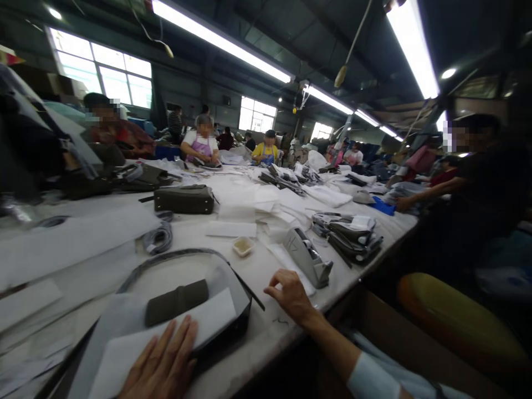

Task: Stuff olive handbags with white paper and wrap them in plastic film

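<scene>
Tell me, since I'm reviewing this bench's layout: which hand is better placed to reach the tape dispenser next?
Likely the right hand: it is right beside the dispenser. The left hand is farther off, flat on the white sheet.

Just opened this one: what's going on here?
A person works at a long, cluttered table. Their left hand rests flat on a white sheet lying over a bag, with an olive piece just beyond the fingers. Their right hand is curled near a grey tape dispenser; whether it pinches anything is unclear. An olive handbag stands farther off, and other people, one in a purple apron, are around the table.
</scene>
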Motion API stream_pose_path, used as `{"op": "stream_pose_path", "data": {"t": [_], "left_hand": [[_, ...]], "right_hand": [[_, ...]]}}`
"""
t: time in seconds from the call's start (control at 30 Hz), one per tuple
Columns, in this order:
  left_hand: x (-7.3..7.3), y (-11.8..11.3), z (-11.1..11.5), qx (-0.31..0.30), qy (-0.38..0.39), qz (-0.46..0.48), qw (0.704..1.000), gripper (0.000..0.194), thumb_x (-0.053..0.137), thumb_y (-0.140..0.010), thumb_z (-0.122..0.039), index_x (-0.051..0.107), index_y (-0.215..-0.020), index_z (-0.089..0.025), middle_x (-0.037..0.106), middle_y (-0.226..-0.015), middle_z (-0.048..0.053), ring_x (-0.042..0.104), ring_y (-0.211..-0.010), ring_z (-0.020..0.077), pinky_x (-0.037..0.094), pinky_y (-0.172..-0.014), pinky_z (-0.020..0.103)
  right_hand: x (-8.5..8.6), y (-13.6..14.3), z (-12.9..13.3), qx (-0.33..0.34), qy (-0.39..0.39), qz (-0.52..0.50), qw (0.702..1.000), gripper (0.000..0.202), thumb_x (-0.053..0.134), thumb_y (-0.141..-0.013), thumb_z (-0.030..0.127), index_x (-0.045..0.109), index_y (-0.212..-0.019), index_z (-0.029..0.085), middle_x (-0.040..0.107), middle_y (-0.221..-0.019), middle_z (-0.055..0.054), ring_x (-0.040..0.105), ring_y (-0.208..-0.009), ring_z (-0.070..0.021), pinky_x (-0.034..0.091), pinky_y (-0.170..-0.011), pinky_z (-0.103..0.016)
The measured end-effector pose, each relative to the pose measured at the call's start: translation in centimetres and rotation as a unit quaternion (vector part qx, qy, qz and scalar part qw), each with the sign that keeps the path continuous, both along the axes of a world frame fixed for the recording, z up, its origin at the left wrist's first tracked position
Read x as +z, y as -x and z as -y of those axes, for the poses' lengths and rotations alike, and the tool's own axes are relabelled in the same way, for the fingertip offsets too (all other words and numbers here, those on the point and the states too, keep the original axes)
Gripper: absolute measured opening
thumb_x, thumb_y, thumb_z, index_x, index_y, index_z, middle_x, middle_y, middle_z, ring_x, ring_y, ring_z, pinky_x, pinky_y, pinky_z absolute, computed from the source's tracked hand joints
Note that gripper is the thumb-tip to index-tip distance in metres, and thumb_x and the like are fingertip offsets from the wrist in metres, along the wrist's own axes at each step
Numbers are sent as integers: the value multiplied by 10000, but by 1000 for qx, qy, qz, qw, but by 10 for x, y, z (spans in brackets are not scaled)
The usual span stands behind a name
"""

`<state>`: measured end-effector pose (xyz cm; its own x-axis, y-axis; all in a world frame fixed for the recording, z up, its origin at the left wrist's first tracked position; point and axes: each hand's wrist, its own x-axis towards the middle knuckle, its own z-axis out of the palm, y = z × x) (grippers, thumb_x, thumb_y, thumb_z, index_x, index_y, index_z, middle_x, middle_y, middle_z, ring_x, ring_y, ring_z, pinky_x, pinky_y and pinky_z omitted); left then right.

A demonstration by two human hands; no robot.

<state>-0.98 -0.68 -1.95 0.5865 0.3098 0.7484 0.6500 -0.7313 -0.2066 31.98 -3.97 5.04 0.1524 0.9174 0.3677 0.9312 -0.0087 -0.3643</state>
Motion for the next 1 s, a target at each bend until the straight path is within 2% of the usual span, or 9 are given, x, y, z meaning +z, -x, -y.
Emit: {"op": "stream_pose_path", "data": {"t": [0.1, 0.2, 0.3, 0.43, 0.6, 0.7, 0.83, 0.93, 1.0], "left_hand": [[12, -1, 8, 29, -5, -18, 999, 541, 458, -939, -298, 412, -1465, -183, 542, -1424, 62, 471, -1340, 245, 173, -1215, 396], [16, -4, 12, 45, -9, -14, 999, 504, 462, -945, -304, 458, -1433, -178, 551, -1416, 66, 521, -1291, 252, 193, -1206, 405], [16, -5, 13, 51, -12, -16, 998, 479, 470, -945, -301, 489, -1406, -175, 555, -1412, 61, 534, -1278, 248, 195, -1204, 401], [16, -4, 13, 61, -21, -24, 998, 449, 476, -945, -291, 516, -1380, -185, 566, -1402, 45, 538, -1276, 233, 200, -1204, 395], [21, -4, 16, 79, -27, -42, 996, 421, 499, -935, -247, 548, -1349, -190, 572, -1397, 39, 534, -1281, 217, 201, -1203, 379], [24, -5, 22, 89, -12, -45, 995, 420, 496, -937, -232, 549, -1352, -193, 571, -1399, 36, 511, -1303, 214, 221, -1193, 365], [18, -11, 26, 99, 29, -4, 995, 415, 469, -954, -215, 537, -1363, -202, 565, -1405, 31, 448, -1355, 217, 227, -1190, 372], [9, -16, 23, 97, 15, 17, 995, 389, 462, -962, -252, 564, -1334, -196, 569, -1398, 38, 435, -1362, 231, 201, -1202, 399], [5, -18, 20, 91, -15, 41, 995, 367, 447, -970, -288, 602, -1287, -187, 592, -1370, 46, 446, -1350, 241, 195, -1205, 416]], "right_hand": [[-12, -20, 16, -58, 11, -49, 997, 214, 772, -771, 275, 582, -711, 198, 655, -750, 19, 622, -758, -176, 441, -752, -289], [-17, -38, 17, -93, 39, -8, 995, 182, 658, -868, 327, 584, -753, 207, 664, -776, 5, 632, -744, -167, 461, -703, -260], [-17, -52, 8, -90, 60, 60, 992, 160, 535, -947, 291, 630, -857, 200, 694, -897, -29, 648, -865, -169, 460, -803, -251], [-17, -65, -13, -101, 87, 116, 984, 206, 505, -932, 179, 651, -1076, 163, 679, -1093, -108, 617, -1051, -233, 430, -903, -303], [-18, -74, -31, -120, 145, 163, 969, 224, 468, -918, 123, 679, -851, 157, 696, -976, -145, 642, -979, -276, 446, -804, -336], [-13, -79, -36, -109, 174, 173, 963, 249, 453, -934, 144, 666, -816, 196, 705, -958, -142, 668, -926, -268, 449, -745, -341], [-1, -87, -47, -93, 213, 187, 955, 65, 605, -833, 148, 660, -818, 179, 710, -956, -124, 681, -928, -292, 460, -710, -349], [14, -84, -62, -82, 231, 200, 949, 195, 696, -743, 138, 669, -934, 166, 704, -1049, -134, 678, -987, -304, 469, -740, -348], [27, -71, -74, -68, 228, 207, 949, 156, 668, -793, 167, 667, -948, 188, 705, -1067, -125, 674, -1009, -295, 462, -757, -346]]}}
